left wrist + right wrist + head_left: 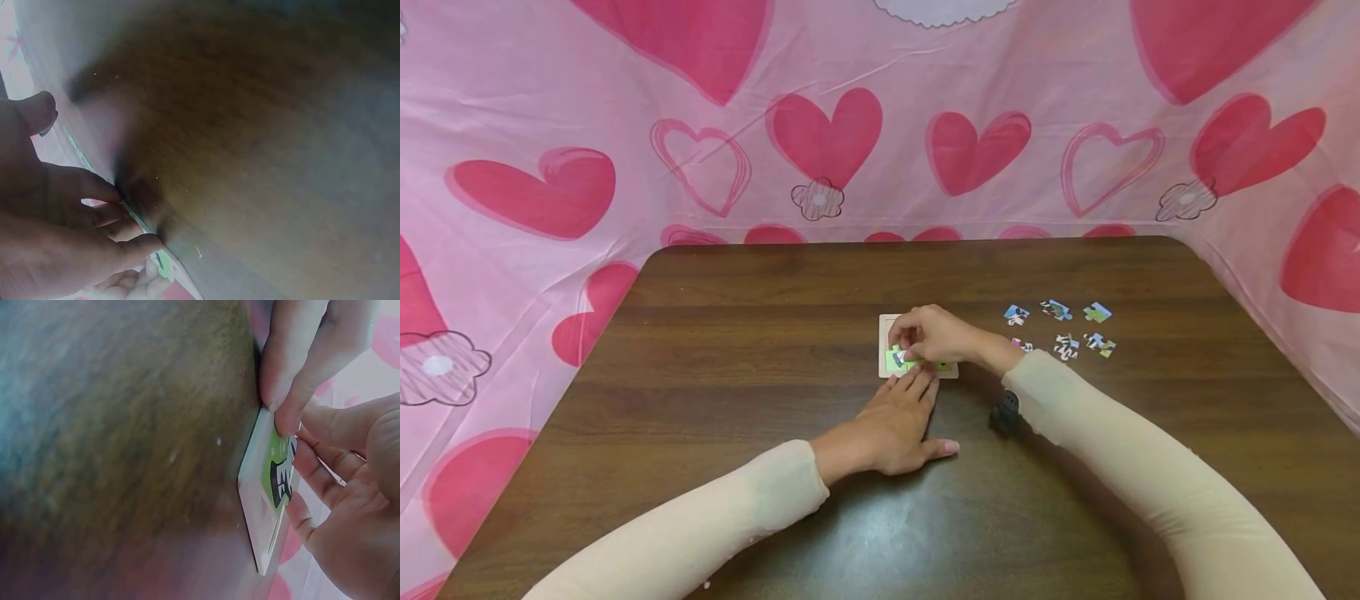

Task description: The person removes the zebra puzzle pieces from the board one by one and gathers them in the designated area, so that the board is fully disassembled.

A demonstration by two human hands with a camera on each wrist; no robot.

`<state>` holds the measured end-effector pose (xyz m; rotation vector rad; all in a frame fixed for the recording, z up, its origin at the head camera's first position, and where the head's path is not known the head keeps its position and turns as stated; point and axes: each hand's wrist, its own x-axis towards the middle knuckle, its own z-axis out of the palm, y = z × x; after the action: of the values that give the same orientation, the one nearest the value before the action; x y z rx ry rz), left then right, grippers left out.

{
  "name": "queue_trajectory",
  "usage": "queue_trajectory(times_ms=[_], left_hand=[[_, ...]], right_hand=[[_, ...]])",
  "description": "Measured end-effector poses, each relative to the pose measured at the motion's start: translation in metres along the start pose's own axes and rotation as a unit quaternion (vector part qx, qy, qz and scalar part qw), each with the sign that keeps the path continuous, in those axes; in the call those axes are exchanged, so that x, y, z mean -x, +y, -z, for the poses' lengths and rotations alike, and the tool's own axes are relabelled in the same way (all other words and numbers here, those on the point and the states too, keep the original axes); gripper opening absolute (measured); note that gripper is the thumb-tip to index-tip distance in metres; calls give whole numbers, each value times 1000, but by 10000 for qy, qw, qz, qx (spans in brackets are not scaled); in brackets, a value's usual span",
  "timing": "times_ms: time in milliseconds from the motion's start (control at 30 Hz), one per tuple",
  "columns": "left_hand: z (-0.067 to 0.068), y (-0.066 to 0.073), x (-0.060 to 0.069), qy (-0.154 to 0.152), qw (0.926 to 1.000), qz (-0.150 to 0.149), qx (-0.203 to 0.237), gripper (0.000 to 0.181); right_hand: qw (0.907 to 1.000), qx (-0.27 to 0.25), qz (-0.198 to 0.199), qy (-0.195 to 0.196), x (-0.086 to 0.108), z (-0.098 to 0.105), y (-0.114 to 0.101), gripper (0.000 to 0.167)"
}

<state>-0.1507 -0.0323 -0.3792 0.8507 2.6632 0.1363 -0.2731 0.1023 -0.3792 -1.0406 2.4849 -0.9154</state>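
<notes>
A small puzzle tray with a pale frame lies on the table, with green puzzle pieces along its near side. Over the tray, my right hand pinches a green puzzle piece with black-and-white print, at the tray's near left. Thumb and fingers meet its edges in the right wrist view. My left hand lies palm down in front, fingers outstretched and their tips on the tray's near edge, thumb spread to the right. The right hand hides much of the tray's inside.
Several loose puzzle pieces lie in two rows on the brown wooden table, right of the tray. The right forearm passes just in front of them. A pink heart-patterned cloth hangs behind and beside the table.
</notes>
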Motion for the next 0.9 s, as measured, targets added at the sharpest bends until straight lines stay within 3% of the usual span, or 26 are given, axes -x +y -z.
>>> queue_trajectory(times_ms=[500,900], left_hand=[[4,2,1,26,10000,15,-10,90],[3,2,1,58,10000,42,-6,89]], right_hand=[[9996,122,262,-69,-1,-1,-2,21],[9978,393,404,359,2,4,-1,24]])
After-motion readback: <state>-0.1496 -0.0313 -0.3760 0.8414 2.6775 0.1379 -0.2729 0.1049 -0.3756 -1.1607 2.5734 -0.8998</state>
